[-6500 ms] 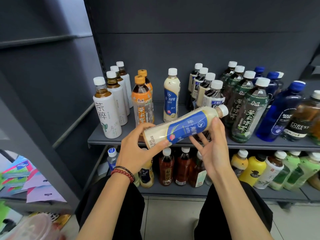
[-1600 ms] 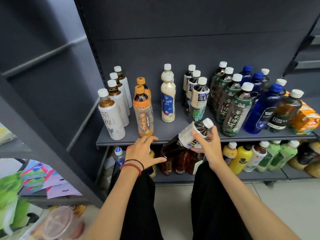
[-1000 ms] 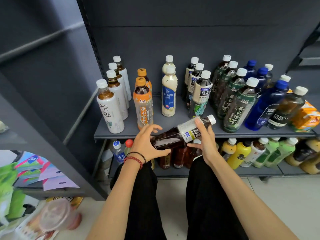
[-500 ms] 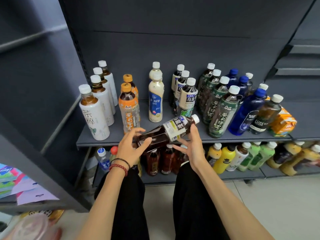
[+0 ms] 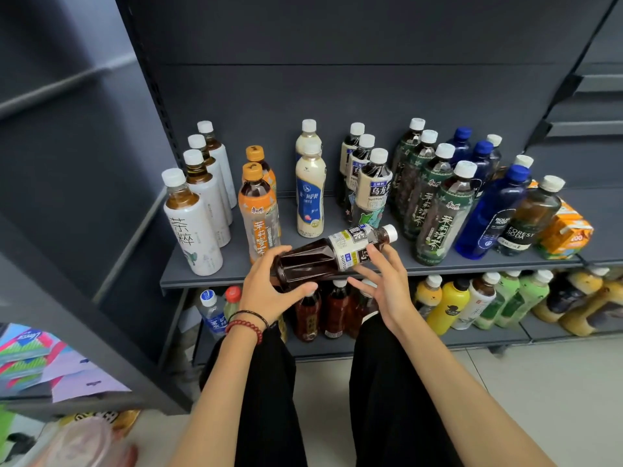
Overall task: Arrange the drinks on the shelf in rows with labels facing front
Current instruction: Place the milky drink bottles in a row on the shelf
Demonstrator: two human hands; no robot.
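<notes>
The dark tea bottle lies on its side, white cap pointing right, held just above the near edge of the shelf. The left hand grasps its base, fingers over the top and thumb beneath. The right hand is released, its straight fingers resting against the label. Just beyond stands a row of matching bottles, with cream bottles to their left and green-labelled bottles to their right.
</notes>
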